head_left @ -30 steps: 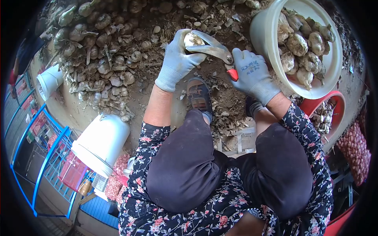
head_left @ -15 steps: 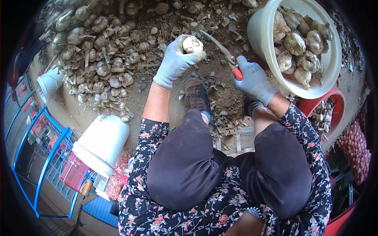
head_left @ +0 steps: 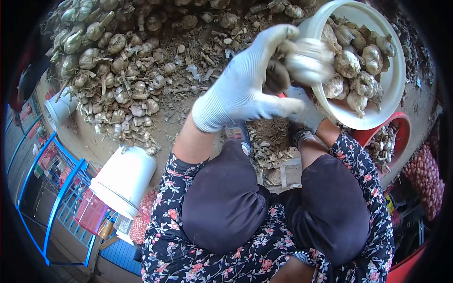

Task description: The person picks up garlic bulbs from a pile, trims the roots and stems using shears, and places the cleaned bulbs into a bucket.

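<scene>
My left hand (head_left: 250, 85), in a pale glove, reaches across toward the white bucket (head_left: 325, 28) with its thumb and fingers spread apart. Just off its fingertips a motion-blurred garlic bulb (head_left: 309, 61) hangs at the bucket's near rim. Behind it, my gloved right hand (head_left: 307, 109) is partly hidden; a bit of the red handle (head_left: 281, 95) of the cutting tool shows at it, while the blade is out of sight. Several garlic bulbs (head_left: 348, 63) lie in the bucket.
A large heap of garlic (head_left: 120, 70) covers the upper left. Dry scraps (head_left: 266, 141) litter the ground by my feet. White buckets (head_left: 125, 179) lie at the left, a red container (head_left: 401, 137) stands at the right, and a net sack (head_left: 423, 181) is beyond it.
My left hand has moved right and up toward the bucket, its fingers have opened, and the bulb has left its grasp. My right hand is now largely covered by it.
</scene>
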The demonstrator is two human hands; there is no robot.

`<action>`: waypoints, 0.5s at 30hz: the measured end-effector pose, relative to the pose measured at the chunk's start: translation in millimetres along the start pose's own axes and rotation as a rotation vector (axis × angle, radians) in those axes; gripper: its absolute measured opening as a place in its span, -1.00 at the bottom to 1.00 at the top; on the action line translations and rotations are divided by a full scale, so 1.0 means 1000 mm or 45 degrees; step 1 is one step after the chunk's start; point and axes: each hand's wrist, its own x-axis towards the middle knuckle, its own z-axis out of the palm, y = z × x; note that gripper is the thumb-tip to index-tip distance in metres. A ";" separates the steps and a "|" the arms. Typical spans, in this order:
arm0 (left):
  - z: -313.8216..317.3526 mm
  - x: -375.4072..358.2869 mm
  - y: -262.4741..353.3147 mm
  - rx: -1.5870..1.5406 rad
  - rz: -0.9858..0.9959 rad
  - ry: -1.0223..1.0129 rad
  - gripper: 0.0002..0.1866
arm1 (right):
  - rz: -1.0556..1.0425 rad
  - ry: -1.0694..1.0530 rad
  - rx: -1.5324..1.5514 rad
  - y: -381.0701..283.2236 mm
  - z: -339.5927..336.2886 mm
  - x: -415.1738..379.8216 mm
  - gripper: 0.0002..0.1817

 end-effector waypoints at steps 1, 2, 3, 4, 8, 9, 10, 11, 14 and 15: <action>-0.010 0.010 -0.007 -0.048 0.003 -0.033 -0.24 | -0.046 -0.139 -0.401 -0.027 -0.006 0.005 -0.57; -0.021 0.020 -0.022 0.071 -0.043 0.163 -0.38 | 0.155 -0.167 -0.499 -0.054 -0.019 -0.004 -0.57; -0.041 0.035 -0.054 0.394 -0.090 0.372 -0.53 | 0.113 -0.093 -0.472 -0.053 -0.017 -0.003 -0.60; -0.061 0.049 -0.082 0.701 -0.347 0.527 -0.58 | 0.079 -0.023 -0.444 -0.050 -0.015 -0.003 -0.62; -0.092 0.065 -0.145 1.471 -0.420 0.294 -0.42 | 0.203 -0.047 -0.464 -0.047 -0.012 -0.001 -0.59; -0.095 0.067 -0.149 1.527 -0.434 0.214 -0.42 | 0.249 -0.130 -0.479 -0.050 -0.013 0.001 -0.57; -0.100 0.072 -0.151 1.589 -0.432 0.139 -0.42 | 0.286 -0.197 -0.496 -0.053 -0.016 0.005 -0.54; -0.099 0.066 -0.155 1.614 -0.440 0.246 -0.41 | 0.308 -0.213 -0.537 -0.052 -0.015 0.006 -0.51; -0.087 0.039 -0.136 1.036 -0.518 0.443 -0.43 | 0.342 -0.249 -0.512 -0.061 -0.017 0.004 -0.46; -0.082 0.029 -0.134 1.132 -0.501 0.489 -0.35 | 0.344 -0.253 -0.511 -0.065 -0.017 0.005 -0.46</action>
